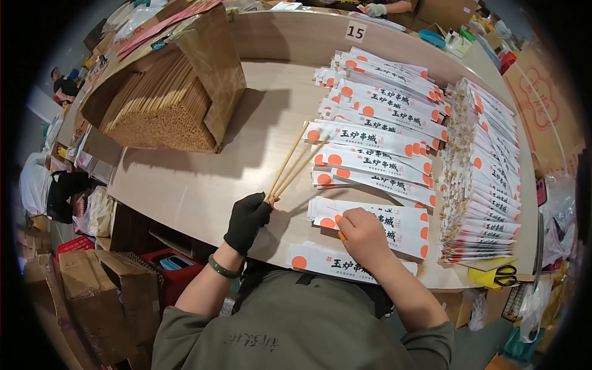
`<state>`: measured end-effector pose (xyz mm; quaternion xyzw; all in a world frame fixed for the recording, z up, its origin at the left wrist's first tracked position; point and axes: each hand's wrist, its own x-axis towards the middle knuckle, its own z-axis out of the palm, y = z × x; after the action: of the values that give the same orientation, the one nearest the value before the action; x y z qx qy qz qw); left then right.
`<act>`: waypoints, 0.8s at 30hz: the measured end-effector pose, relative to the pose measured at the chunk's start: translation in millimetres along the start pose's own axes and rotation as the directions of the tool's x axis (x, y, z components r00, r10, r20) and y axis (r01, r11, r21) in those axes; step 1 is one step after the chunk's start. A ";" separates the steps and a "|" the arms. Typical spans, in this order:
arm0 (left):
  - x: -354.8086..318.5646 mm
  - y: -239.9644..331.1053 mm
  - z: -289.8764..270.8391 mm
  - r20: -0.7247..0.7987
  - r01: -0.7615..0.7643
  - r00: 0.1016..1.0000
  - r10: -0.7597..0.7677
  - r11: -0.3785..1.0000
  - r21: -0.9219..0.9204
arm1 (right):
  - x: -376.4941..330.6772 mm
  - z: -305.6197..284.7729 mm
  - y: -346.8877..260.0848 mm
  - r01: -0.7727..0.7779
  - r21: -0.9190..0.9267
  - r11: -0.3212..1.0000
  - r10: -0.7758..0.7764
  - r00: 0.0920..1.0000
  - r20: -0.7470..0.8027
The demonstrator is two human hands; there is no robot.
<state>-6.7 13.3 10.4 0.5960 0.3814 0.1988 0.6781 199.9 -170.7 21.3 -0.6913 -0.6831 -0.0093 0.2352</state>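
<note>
My left hand [248, 223], in a black glove, is closed around the lower ends of a few wooden chopsticks [288, 168]. They point up and away, fanned slightly apart, over the table. My bare right hand [364, 235] has orange covers on its fingertips. Its fingers are curled and pressed together at the left part of a white paper chopstick sleeve [404, 229] with orange dots, on a small overlapping pile. Another white sleeve [320, 262] lies at the table's near edge, partly under my right forearm. Beyond, more paper sleeves [370, 139] lie in overlapping rows.
An open cardboard box [225, 80] on its side, packed with chopsticks [160, 114], stands at the back left. Filled sleeves [478, 179] are stacked along the right. Black-handled scissors [505, 275] lie at the near right corner. A raised panel [277, 37] borders the table's far side.
</note>
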 end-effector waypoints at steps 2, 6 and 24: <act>-1.3 -3.5 -10.3 0.026 -0.044 0.999 0.043 0.996 0.071 | 1.6 -5.1 -5.3 -0.022 0.033 0.999 0.024 0.998 -0.049; -4.8 -1.7 -21.2 0.024 -0.143 0.990 0.141 0.968 0.207 | 1.0 -8.2 -3.7 -0.079 0.024 0.997 0.081 0.991 -0.105; -8.7 19.7 -37.7 0.241 -0.156 0.964 0.113 0.973 0.168 | 19.9 -57.4 -3.4 0.040 -0.151 0.988 -0.101 0.901 -0.422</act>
<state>-37.0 35.9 31.9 0.7001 0.2756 0.1381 0.6441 215.7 -171.5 80.1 -0.6619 -0.6371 -0.2168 0.3301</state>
